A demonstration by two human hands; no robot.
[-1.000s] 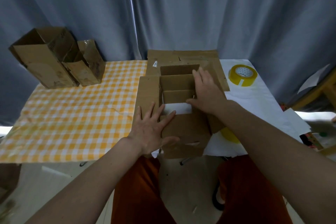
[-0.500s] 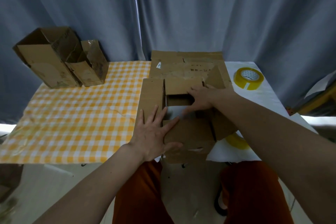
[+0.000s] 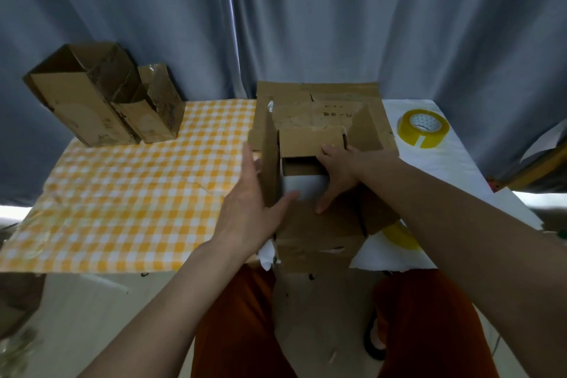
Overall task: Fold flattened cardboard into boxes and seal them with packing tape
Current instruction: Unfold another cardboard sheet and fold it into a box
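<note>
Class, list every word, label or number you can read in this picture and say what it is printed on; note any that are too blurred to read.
Flat cardboard sheet: dark printed characters, upside down, too blurred to read.
Large open box: dark markings, too blurred to read.
Tape roll: patterned core, no legible text.
Nothing can be quoted with certainty.
</note>
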